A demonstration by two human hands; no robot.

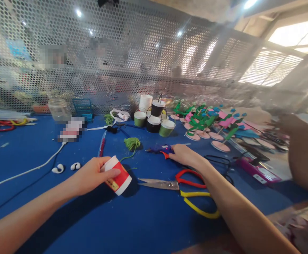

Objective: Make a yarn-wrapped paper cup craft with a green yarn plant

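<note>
My left hand (97,173) is closed around a small paper cup (121,178) with a red band and yellow print, held tilted above the blue table. My right hand (184,154) is closed on a blue glue gun (158,149) with an orange trigger, its nozzle pointing left. Between my arms lie large scissors (167,184) with one red and one yellow handle, blades spread apart. A ball of green yarn (132,143) sits beyond the cup, with a loose strand trailing toward it. A black cord (219,160) lies beside my right wrist.
Small green and black cups (154,123) stand grouped at the back, near paper flowers (209,123) on round bases. White earbuds (58,168), a phone (72,128) and its cable lie left. Another person's arm (302,151) reaches in at right, near a purple box (259,171). Perforated metal stands behind.
</note>
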